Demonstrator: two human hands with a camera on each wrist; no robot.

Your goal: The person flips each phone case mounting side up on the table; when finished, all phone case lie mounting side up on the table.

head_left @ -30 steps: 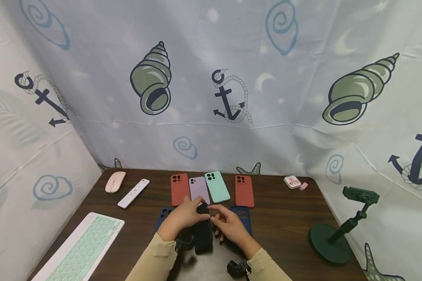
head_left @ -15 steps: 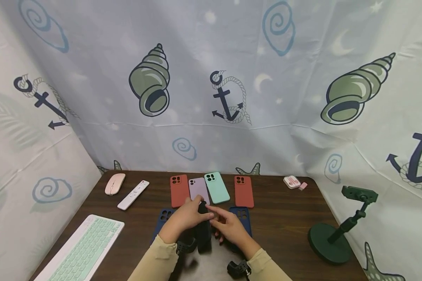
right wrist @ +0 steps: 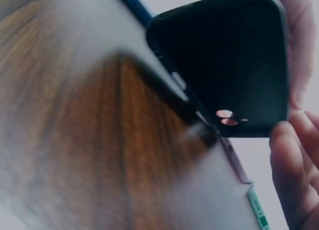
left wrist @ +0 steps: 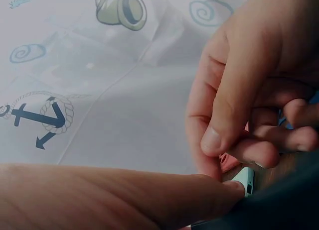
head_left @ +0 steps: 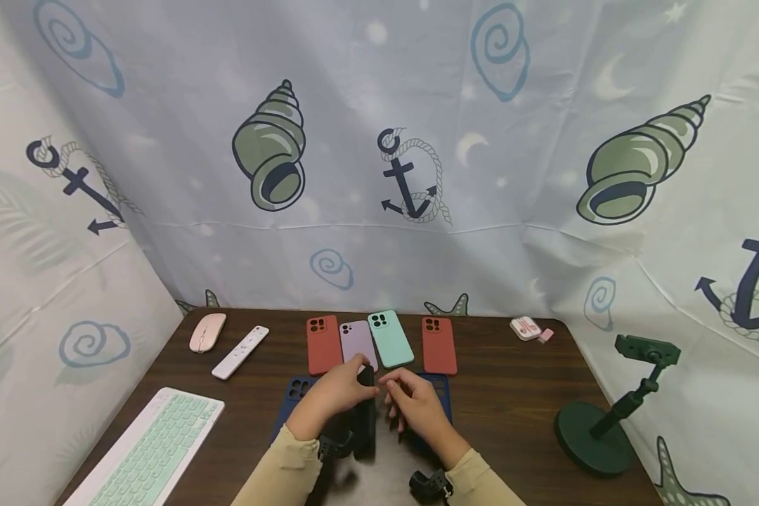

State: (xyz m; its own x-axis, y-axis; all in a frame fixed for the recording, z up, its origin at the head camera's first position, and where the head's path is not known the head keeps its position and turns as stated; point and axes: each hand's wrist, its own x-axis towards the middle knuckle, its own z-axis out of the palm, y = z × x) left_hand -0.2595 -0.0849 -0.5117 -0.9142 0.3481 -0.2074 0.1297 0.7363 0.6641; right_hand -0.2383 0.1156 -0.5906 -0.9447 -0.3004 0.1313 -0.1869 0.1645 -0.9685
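My left hand [head_left: 332, 393] grips a black phone case [head_left: 363, 425] by its far end and holds it tilted, edge toward the head view. From the right wrist view the hollow inside of this case [right wrist: 224, 65] shows, with camera holes in one corner. My right hand [head_left: 420, 407] is close beside that far end, fingers loosely bent and the thumb near the index finger, nothing visible between them. In the right wrist view one fingertip appears at the case's corner; firm contact cannot be told. The left wrist view shows just a dark sliver of the case.
Behind the hands lie two red phone cases [head_left: 323, 344], a lilac one [head_left: 357, 341] and a mint one [head_left: 391, 339]. Blue cases [head_left: 289, 400] flank the hands, partly covered. A keyboard [head_left: 152, 443], remote [head_left: 240, 353] and mouse [head_left: 207, 332] lie left; a green stand [head_left: 594, 439] is right.
The black case has turned further onto its edge in the left hand. The right fingers, earlier reaching to its far end, have drawn back slightly and bent toward the thumb.
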